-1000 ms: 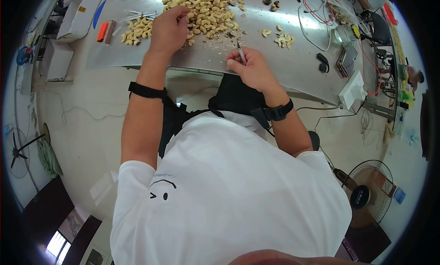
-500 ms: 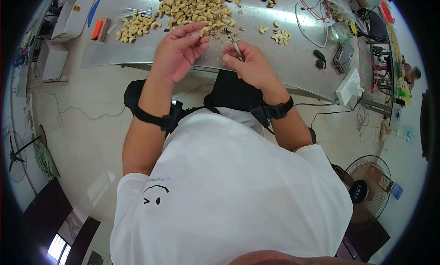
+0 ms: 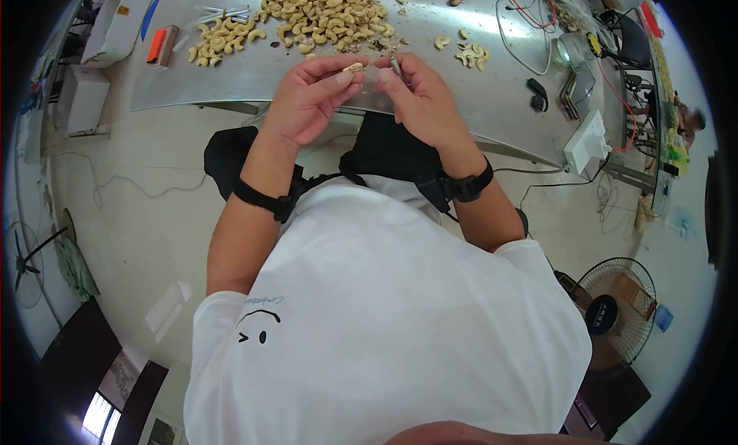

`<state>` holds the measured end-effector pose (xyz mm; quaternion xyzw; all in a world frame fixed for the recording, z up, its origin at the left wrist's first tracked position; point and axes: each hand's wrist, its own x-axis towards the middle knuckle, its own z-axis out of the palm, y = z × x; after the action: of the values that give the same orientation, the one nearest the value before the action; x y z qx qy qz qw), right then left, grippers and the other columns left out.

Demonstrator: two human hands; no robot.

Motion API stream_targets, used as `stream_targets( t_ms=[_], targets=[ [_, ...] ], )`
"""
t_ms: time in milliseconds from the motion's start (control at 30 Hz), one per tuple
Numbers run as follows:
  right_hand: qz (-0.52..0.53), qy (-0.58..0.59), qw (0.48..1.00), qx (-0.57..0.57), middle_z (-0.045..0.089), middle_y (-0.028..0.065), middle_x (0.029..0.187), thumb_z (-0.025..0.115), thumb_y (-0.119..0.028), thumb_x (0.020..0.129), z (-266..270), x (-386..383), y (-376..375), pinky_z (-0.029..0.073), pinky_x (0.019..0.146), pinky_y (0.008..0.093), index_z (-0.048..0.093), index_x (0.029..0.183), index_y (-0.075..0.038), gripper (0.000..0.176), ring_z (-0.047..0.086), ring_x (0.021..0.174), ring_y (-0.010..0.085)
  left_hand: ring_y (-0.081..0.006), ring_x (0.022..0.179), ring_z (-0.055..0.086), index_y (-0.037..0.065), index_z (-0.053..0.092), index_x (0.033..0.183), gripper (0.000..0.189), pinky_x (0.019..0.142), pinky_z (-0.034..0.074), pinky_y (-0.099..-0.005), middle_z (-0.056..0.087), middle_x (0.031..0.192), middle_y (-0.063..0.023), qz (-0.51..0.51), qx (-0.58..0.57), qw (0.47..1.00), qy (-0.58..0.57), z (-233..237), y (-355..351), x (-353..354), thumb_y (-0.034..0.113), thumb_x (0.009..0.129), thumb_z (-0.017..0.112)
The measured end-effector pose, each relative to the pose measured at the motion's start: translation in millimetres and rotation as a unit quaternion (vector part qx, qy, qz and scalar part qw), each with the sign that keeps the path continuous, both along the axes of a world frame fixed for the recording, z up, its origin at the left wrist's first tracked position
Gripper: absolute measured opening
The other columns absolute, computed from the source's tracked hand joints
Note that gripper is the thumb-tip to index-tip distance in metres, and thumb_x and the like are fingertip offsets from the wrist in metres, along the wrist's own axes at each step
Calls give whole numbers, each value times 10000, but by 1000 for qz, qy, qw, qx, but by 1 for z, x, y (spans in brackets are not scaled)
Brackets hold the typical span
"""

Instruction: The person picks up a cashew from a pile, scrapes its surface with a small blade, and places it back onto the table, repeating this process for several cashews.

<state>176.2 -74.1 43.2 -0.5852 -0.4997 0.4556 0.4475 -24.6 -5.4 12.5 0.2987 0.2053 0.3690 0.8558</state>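
My left hand pinches a single cashew between thumb and fingertips, just over the table's front edge. Close beside it, my right hand is closed round a slim silver knife-like tool, whose end shows above the fingers. The tool's working tip is too small to make out. Beyond both hands lies a large heap of cashews, with brown crumbs of skin near it. A smaller group of cashews is to the left, and several pale cashews lie to the right.
On the metal table are an orange-and-brown block, thin silver sticks, a glass jar, a black earpiece-like object, cables and a white power strip. A fan stands behind at right.
My left hand has moved right and slightly down with the cashew, closer to my right hand. My right hand has shifted up a little, and the tool now points more upright.
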Motion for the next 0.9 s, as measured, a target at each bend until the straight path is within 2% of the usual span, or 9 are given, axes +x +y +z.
stream_targets(
  t_ms=[133, 233, 333, 433, 533, 733, 900],
  targets=[
    [-1, -25, 1000, -4, 639, 87, 797, 580, -211, 1009, 4, 1, -9, 482, 680, 327, 646, 1074, 3, 233, 577, 722, 168, -189, 1066, 691, -37, 629, 1255, 281, 946, 586, -287, 644, 1281, -185, 2, 6, 1000, -25, -7, 1, -1, -23, 977, 598],
    [19, -88, 995, 47, 613, 138, 757, 576, -203, 1005, -1, 3, -11, 472, 652, 359, 634, 1017, 10, 222, 575, 679, 222, -187, 1071, 691, -19, 619, 1270, 310, 952, 583, -304, 646, 1276, -171, -12, 48, 999, -20, -11, 3, 1, -45, 961, 609],
    [30, -109, 992, 55, 603, 177, 743, 572, -190, 994, 7, 2, -13, 462, 633, 393, 616, 946, 17, 217, 573, 655, 289, -190, 1059, 697, -16, 607, 1279, 340, 958, 579, -321, 670, 1228, -151, -15, 79, 997, 4, -5, 3, 3, -64, 943, 623],
    [56, -126, 990, 41, 608, 188, 735, 568, -189, 988, 5, 5, -13, 462, 625, 407, 603, 905, 22, 229, 571, 644, 329, -195, 1047, 702, -17, 615, 1258, 328, 963, 574, -329, 693, 1175, -134, -53, 125, 988, 76, -6, 8, 2, -65, 935, 636],
    [63, -137, 988, 19, 604, 200, 733, 569, -189, 984, 11, 6, -14, 455, 615, 415, 597, 887, 24, 236, 567, 640, 351, -195, 1041, 704, -17, 616, 1255, 330, 960, 573, -330, 707, 1144, -128, -49, 122, 986, 107, -6, 7, 5, -57, 929, 650],
    [67, -137, 988, 6, 585, 191, 711, 566, -199, 986, 2, 11, -13, 451, 609, 411, 598, 885, 26, 249, 546, 617, 323, -194, 1046, 699, 3, 651, 1156, 299, 953, 567, -323, 687, 1116, -92, -28, 135, 980, 141, -9, 8, 9, -88, 877, 703],
    [73, -109, 991, 11, 566, 164, 687, 582, -227, 987, -6, 18, -11, 451, 607, 387, 608, 894, 27, 272, 520, 606, 247, -185, 1037, 694, 23, 670, 996, 227, 941, 560, -307, 652, 1150, -73, -11, 166, 977, 133, -14, 9, 12, -112, 829, 741]
  ],
)
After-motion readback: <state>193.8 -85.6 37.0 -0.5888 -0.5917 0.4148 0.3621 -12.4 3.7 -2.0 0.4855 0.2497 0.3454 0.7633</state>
